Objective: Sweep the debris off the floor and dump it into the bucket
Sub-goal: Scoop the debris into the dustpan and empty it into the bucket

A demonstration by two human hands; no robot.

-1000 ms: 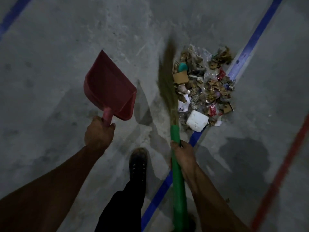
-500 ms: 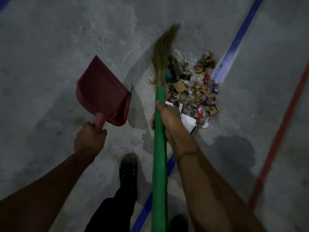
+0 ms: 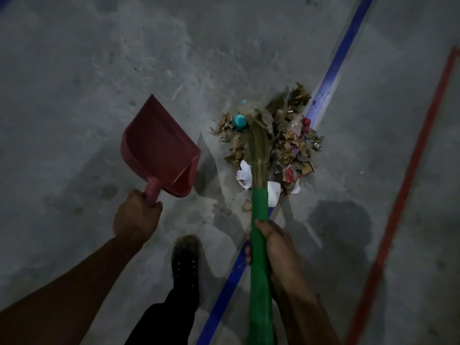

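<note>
A pile of debris [image 3: 286, 143] lies on the grey concrete floor: cardboard scraps, wrappers, white paper and a teal cap [image 3: 239, 121]. My right hand [image 3: 275, 241] grips the green handle of a broom [image 3: 259, 210], whose straw bristles rest on the left part of the pile. My left hand [image 3: 136, 217] holds a red dustpan [image 3: 156, 148] by its handle, raised to the left of the pile and apart from it. No bucket is in view.
A blue line [image 3: 333, 68] runs diagonally across the floor under the pile, and a red line [image 3: 408, 175] runs to the right. My black shoe [image 3: 185, 260] stands between my arms. A dark stain [image 3: 341, 220] marks the floor near the pile.
The broom's bristles have swung from the pile's left edge onto the pile, pushing scraps leftward. My right hand has slid back down the handle. The dustpan has stayed raised on the left.
</note>
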